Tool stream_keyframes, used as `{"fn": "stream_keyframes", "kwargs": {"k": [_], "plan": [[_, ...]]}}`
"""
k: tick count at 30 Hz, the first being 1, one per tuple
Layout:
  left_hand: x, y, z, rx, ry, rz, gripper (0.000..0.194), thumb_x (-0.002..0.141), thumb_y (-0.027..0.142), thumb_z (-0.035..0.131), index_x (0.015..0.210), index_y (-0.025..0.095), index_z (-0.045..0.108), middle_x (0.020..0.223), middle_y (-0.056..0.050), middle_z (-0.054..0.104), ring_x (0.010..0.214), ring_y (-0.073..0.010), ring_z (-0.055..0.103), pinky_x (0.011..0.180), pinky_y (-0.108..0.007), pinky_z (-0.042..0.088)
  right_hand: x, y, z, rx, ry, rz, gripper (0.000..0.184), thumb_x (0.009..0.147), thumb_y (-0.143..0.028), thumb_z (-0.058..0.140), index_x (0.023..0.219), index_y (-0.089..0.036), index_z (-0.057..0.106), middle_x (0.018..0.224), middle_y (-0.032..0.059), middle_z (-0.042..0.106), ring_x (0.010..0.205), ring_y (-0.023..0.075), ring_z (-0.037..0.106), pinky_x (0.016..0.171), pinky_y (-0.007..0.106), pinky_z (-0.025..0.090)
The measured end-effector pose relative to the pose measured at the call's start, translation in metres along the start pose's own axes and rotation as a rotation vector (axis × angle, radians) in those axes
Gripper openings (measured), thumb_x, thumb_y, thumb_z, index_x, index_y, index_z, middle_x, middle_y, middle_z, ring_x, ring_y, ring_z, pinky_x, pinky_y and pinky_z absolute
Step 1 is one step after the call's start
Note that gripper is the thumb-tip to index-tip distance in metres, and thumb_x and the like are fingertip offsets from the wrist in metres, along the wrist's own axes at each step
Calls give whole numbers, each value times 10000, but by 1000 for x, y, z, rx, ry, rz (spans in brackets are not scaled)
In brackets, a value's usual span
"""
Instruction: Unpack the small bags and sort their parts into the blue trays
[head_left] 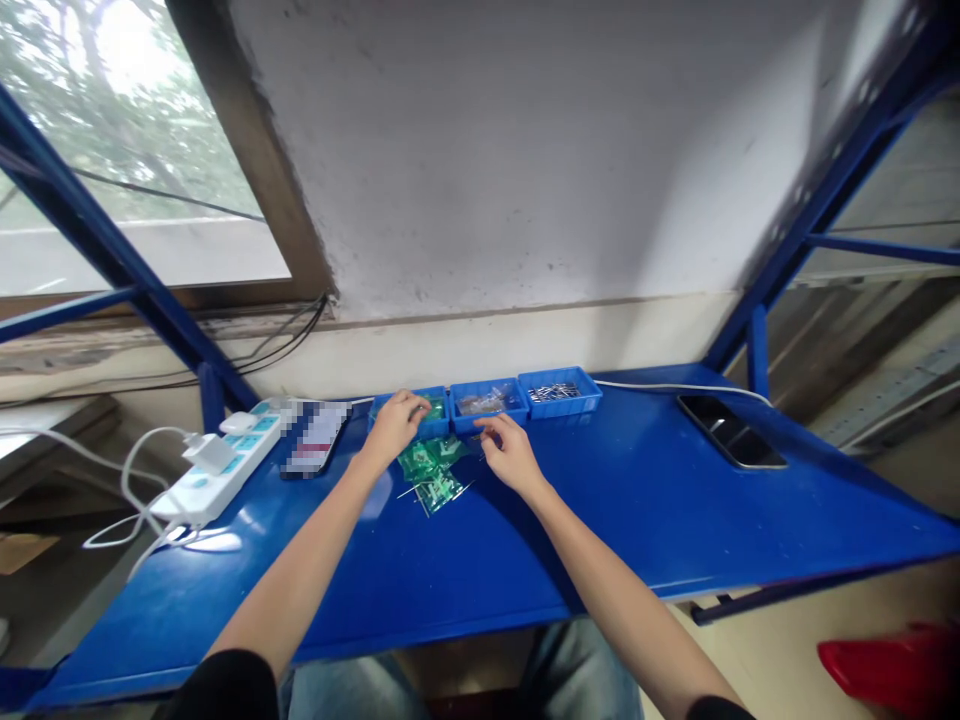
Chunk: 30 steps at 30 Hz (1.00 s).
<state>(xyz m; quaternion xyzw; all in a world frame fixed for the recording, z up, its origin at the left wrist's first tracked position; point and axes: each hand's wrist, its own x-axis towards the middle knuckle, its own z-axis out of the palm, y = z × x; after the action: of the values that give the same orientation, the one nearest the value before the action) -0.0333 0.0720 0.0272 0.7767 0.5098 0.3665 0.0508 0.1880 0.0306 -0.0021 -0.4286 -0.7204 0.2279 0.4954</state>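
Note:
My left hand (397, 428) is over the left blue bin (377, 408), its fingers bent together at the green packets (435, 408) inside. Whether one is between the fingertips is hidden. My right hand (511, 455) hovers at the front edge of the middle blue bin (510, 412), which holds clear plastic packets (484, 402). Its fingers are loosely curled, with thumb and forefinger apart. On the table between my hands lies a small pile of green printed packets (437, 488), with thin pale sticks poking out at the sides.
A right-hand blue bin (566, 405) holds many small metal pieces (553, 391). A white power strip (225, 465) with plugs and cables and a phone (319, 440) lie at left. Another dark phone (731, 432) lies at right on the blue table (600, 520). Behind stands a wall (510, 180).

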Motion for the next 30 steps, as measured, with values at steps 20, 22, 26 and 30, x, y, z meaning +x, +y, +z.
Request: {"fn": "stream_keyframes", "kwargs": {"k": [20, 22, 26, 30], "plan": [[2, 75, 51, 219, -156, 119, 156, 812, 149, 516, 889, 174, 649, 882, -66, 633, 883, -224, 573, 855, -360, 454, 8, 25, -13, -197, 47, 118, 199, 808, -227, 479, 864, -187, 666, 753, 39, 588, 691, 165, 529, 693, 282, 401], [-15, 76, 50, 239, -209, 117, 150, 756, 194, 604, 901, 188, 645, 921, -69, 633, 919, -242, 567, 801, -339, 478, 8, 26, -11, -179, 27, 141, 182, 797, -231, 496, 840, -194, 669, 750, 40, 594, 704, 171, 528, 698, 286, 393], [-30, 78, 58, 255, -242, 80, 122, 724, 96, 598, 814, 173, 632, 840, -82, 631, 866, -237, 595, 717, -307, 494, 5, 21, -5, -103, -2, 182, 135, 764, -247, 544, 787, -204, 670, 727, 35, 601, 748, 183, 528, 731, 292, 378], [-33, 77, 61, 198, -111, 26, 153, 829, 96, 475, 851, 173, 605, 836, -75, 617, 780, -205, 613, 693, -302, 494, 5, 15, -8, 9, 27, 244, 191, 780, -340, 537, 804, -201, 666, 729, 31, 618, 717, 177, 543, 715, 292, 390]]}}
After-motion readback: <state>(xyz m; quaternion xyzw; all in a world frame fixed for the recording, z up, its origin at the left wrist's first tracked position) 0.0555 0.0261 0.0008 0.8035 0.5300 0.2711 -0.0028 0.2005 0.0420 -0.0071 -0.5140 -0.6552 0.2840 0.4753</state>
